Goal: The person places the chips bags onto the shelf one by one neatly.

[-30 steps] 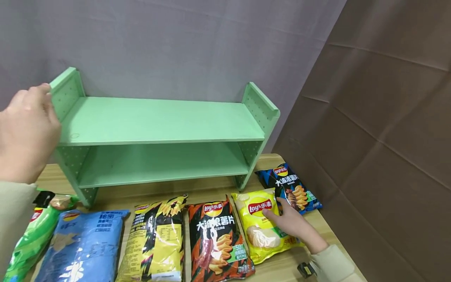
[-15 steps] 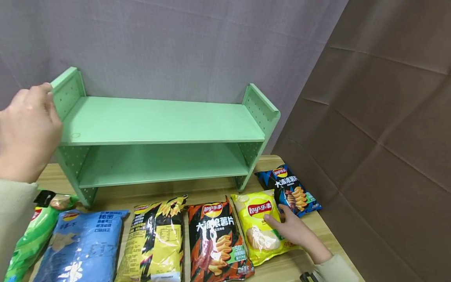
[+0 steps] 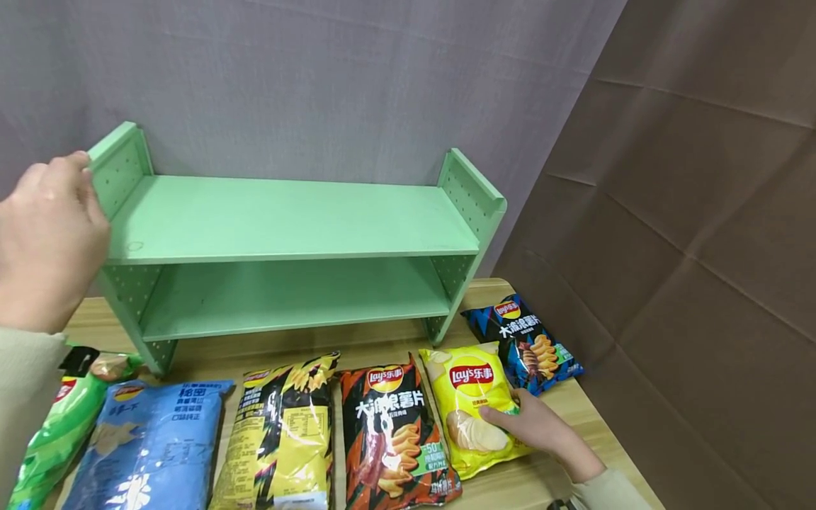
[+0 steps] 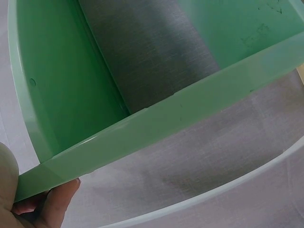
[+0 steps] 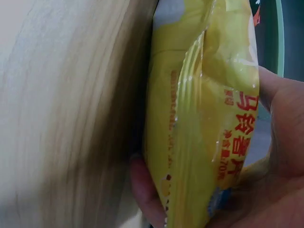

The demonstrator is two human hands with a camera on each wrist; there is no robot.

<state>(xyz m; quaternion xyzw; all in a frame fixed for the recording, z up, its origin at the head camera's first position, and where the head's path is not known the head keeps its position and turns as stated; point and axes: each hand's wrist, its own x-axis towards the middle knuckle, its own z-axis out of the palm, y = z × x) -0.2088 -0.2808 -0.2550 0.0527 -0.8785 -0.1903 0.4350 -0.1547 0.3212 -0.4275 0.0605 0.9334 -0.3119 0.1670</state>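
Head: yellow bag [image 3: 468, 404] is lying on the table [image 3: 503, 489] just left of the right hand [image 3: 532, 425], long axis running near-to-far; left hand [image 3: 51, 234] is sitting well apart. Left wrist: that one's pinching the shelf [image 4: 142, 128] edge. Right wrist: nearer hand is gripping the bag's side, thumb opposing fingers.

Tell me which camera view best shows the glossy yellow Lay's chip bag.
The head view: the glossy yellow Lay's chip bag shows nearly whole there, logo readable, the right hand covering only part of it. The right wrist view shows a close section with red lettering, cut by the frame; the left wrist view, none.
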